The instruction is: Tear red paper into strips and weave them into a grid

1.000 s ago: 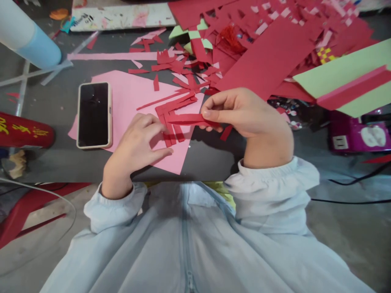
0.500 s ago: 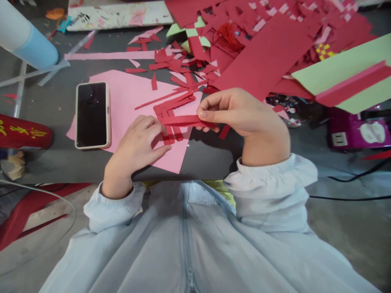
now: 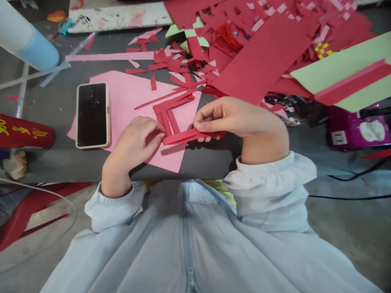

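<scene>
A red paper strip [image 3: 182, 136] is pinched at its right part between the thumb and fingers of my right hand [image 3: 227, 118]. My left hand [image 3: 134, 140] is closed, thumb and fingertips together at the strip's left end; whether they grip the strip or the paper beside it is hard to tell. Several red strips [image 3: 173, 101] lie in an angular shape on a pink paper sheet [image 3: 128, 89], just beyond the held strip. A phone [image 3: 93, 115] rests on the sheet's left part.
Red and pink scraps [image 3: 166, 61] lie beyond the sheet, with a large red sheet [image 3: 262, 61] at the right. A green folded paper [image 3: 330, 77] and purple package [image 3: 351, 128] are far right. A blue-white bottle [image 3: 36, 47] and red can [image 3: 24, 132] stand left.
My right hand and the red strip have moved toward my body, and the strip now slants. My left thumb has closed in toward the fingertips.
</scene>
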A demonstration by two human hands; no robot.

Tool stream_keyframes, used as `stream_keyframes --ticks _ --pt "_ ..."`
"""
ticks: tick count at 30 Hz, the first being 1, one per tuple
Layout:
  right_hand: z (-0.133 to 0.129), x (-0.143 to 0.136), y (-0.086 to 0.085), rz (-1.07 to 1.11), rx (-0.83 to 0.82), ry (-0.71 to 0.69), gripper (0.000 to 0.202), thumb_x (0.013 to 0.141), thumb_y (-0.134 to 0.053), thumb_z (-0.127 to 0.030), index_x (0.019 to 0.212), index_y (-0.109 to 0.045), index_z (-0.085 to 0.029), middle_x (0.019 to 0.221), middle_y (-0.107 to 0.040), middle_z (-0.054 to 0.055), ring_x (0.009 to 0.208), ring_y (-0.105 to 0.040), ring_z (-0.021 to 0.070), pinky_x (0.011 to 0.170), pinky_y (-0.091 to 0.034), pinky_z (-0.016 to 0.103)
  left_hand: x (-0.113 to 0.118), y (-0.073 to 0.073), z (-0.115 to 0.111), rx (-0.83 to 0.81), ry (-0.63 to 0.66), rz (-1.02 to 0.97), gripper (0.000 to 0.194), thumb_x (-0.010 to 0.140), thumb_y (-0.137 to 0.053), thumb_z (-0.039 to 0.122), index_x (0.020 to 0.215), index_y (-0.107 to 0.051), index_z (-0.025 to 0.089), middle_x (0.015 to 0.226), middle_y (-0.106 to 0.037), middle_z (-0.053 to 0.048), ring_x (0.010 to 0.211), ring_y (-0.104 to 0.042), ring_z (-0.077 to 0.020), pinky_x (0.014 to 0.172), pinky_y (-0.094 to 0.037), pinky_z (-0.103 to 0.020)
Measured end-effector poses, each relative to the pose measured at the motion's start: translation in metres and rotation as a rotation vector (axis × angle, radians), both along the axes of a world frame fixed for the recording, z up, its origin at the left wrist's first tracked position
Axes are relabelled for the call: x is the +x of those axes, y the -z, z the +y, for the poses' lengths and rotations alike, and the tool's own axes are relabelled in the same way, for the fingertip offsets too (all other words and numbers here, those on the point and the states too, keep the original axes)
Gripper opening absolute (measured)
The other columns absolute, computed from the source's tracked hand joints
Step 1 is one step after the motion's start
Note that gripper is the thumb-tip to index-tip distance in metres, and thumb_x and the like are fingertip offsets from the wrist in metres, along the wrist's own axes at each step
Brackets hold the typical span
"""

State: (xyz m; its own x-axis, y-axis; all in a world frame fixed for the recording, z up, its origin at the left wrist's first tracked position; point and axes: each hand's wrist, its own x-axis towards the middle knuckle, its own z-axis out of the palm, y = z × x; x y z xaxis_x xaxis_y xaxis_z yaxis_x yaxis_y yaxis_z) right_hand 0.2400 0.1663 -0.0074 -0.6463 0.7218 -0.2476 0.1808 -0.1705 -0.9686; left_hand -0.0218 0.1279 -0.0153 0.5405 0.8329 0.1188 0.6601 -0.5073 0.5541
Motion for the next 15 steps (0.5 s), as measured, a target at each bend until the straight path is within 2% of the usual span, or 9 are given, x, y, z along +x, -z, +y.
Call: stream_keyframes --ticks 5,10,15 --pt "-0.001 -0.011 0.009 -0.008 -0.025 -0.010 0.025 0.069 -0.087 -0.030 0.056 -0.069 -0.018 0.047 -0.061 -0.003 0.039 -0.049 0.0061 0.037 -0.037 0.021 -0.001 0.000 0.000 -0.034 -0.034 -0.018 0.022 0.096 -0.049 0.033 0.095 -0.067 0.021 0.096 -0.072 -0.006 0.094 -0.064 -0.0218 0.092 -0.049 -0.040" --pt "0.003 -0.016 0.019 -0.083 -0.077 0.003 0.022 0.072 -0.084 -0.032 0.060 -0.070 -0.020 0.048 -0.062 -0.002 0.040 -0.053 0.0093 0.037 -0.036 0.023 -0.001 0.001 0.000 -0.045 -0.045 -0.032 0.024 0.097 -0.049 0.036 0.096 -0.068 0.020 0.097 -0.073 -0.006 0.094 -0.064 -0.0216 0.092 -0.049 -0.039" --pt "0.003 -0.018 0.020 -0.077 0.016 -0.011 0.018 0.075 -0.079 -0.029 0.064 -0.068 -0.020 0.046 -0.060 -0.005 0.035 -0.042 0.0051 0.036 -0.028 0.023 -0.001 0.001 -0.001 -0.050 -0.052 -0.044 0.026 0.097 -0.051 0.040 0.096 -0.068 0.020 0.096 -0.073 -0.006 0.094 -0.064 -0.0218 0.092 -0.049 -0.039"
